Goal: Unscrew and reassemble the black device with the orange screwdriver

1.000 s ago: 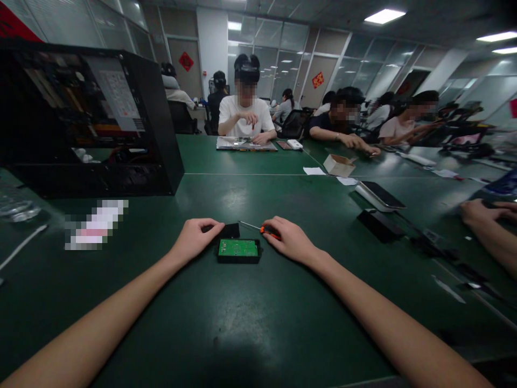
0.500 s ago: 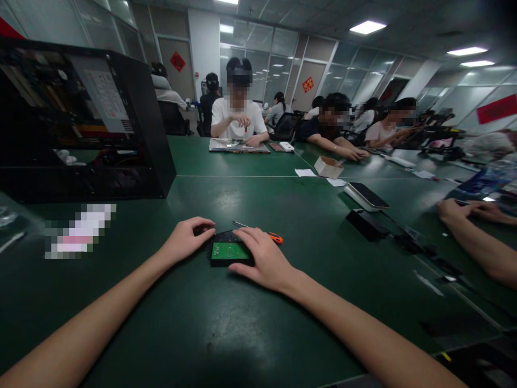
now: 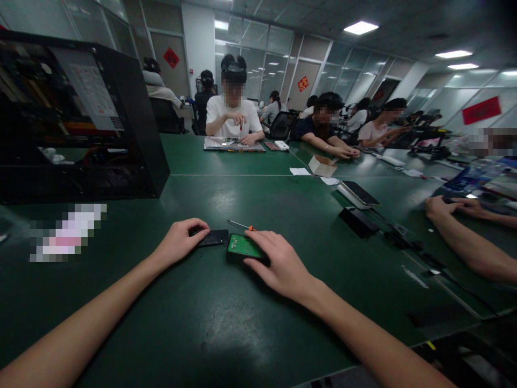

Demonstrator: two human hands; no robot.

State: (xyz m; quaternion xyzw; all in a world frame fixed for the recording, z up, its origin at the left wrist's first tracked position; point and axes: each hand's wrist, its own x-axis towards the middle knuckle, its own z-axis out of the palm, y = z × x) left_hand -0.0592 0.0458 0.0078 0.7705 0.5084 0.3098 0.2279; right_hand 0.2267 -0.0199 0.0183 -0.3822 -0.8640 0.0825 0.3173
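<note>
A small black case with a green circuit board (image 3: 243,246) inside lies on the green table (image 3: 226,312). My right hand (image 3: 278,261) grips the case at its right and near edge. My left hand (image 3: 180,241) rests on a flat black cover (image 3: 212,237) just left of the case, fingers pressing its left end. An orange-handled screwdriver (image 3: 241,225) lies on the table right behind the case, untouched.
A large open black computer case (image 3: 76,118) stands at the far left. A phone (image 3: 357,194) and a black box (image 3: 357,221) lie to the right. Another person's forearms (image 3: 464,237) rest at the right edge. Several people sit across the table.
My right hand let go of the screwdriver, moved left onto the case and took hold of it, shifting it right. The black cover now lies apart under my left hand.
</note>
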